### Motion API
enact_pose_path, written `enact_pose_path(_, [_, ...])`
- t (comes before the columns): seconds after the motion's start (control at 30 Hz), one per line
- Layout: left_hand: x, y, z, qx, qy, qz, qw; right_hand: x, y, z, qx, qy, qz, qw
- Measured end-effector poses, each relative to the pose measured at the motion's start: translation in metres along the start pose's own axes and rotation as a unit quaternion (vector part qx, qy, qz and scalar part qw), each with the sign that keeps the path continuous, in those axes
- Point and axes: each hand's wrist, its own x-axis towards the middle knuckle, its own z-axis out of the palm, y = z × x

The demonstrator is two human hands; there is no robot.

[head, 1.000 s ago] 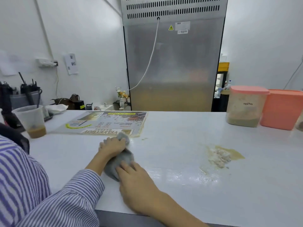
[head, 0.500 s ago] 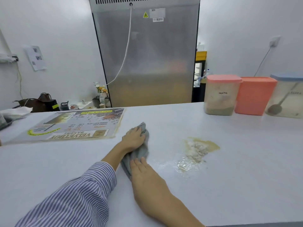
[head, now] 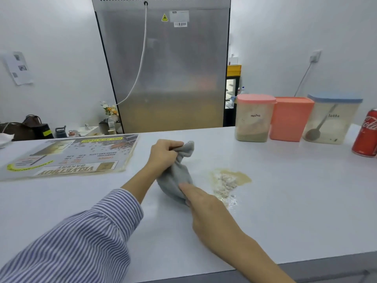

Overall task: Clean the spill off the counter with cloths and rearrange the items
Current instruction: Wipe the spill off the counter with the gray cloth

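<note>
A grey cloth [head: 175, 176] lies bunched on the white counter [head: 285, 190], just left of the spill [head: 228, 180], a tan puddle with a clump of pale powder. My left hand [head: 163, 154] grips the cloth's far end, fingers curled round it. My right hand [head: 206, 207] lies flat with straight fingers on the cloth's near end, its fingertips touching the fabric. The cloth's edge sits a short way from the spill's left side.
A laminated menu sheet [head: 69, 158] lies at the left. At the back right stand a "mocha" container [head: 254, 119], an orange box [head: 290, 119], a "latte" container [head: 332, 119] with a spoon inside, and a red soda can [head: 366, 133]. A steel fridge [head: 163, 68] stands behind the counter.
Both hands and the cloth have slid right across the counter toward the spill. The view turned right, bringing the latte container and soda can into sight.
</note>
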Motion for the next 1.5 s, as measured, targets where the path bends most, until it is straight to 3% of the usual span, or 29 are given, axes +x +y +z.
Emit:
enact_pose_path(0.17, [-0.026, -0.035, -0.066, 0.101, 0.048, -0.029, 0.993, 0.017, -0.047, 0.034, 0.02, -0.106, -0.085, 0.991])
enact_pose_path(0.27, [-0.05, -0.059, -0.062, 0.084, -0.009, -0.094, 0.992, 0.014, -0.048, 0.049, -0.014, -0.172, -0.11, 0.979])
enact_pose_path(0.4, [-0.034, -0.052, -0.028, 0.122, -0.034, -0.031, 0.991, 0.008, -0.03, 0.046, -0.026, -0.084, -0.094, 0.992])
enact_pose_path(0.5, [-0.013, -0.047, 0.016, 0.17, -0.07, 0.007, 0.983, 0.002, 0.002, 0.051, -0.122, -0.017, -0.025, 0.992])
enact_pose_path(0.67, [0.012, -0.013, 0.084, 0.174, -0.129, 0.075, 0.973, -0.002, 0.04, 0.045, -0.178, 0.041, 0.044, 0.982])
enact_pose_path(0.8, [0.03, -0.003, 0.114, 0.143, -0.19, 0.078, 0.968, -0.001, 0.052, 0.033, -0.127, -0.005, 0.07, 0.989])
enact_pose_path(0.9, [0.03, 0.002, 0.121, 0.107, -0.228, 0.075, 0.965, -0.009, 0.059, 0.016, -0.089, 0.019, 0.063, 0.994])
enact_pose_path(1.0, [0.021, 0.014, 0.126, 0.072, -0.266, 0.082, 0.958, -0.012, 0.074, -0.002, -0.067, -0.01, 0.016, 0.998])
enact_pose_path(1.07, [0.015, 0.022, 0.131, 0.064, -0.286, 0.094, 0.951, -0.02, 0.082, -0.011, -0.042, 0.029, -0.007, 0.999])
enact_pose_path(1.2, [0.002, 0.035, 0.143, 0.067, -0.309, 0.126, 0.94, -0.032, 0.115, -0.04, -0.066, 0.123, 0.05, 0.989])
enact_pose_path(1.5, [-0.008, 0.045, 0.154, 0.06, -0.323, 0.106, 0.939, -0.026, 0.164, -0.088, -0.122, 0.108, 0.132, 0.978])
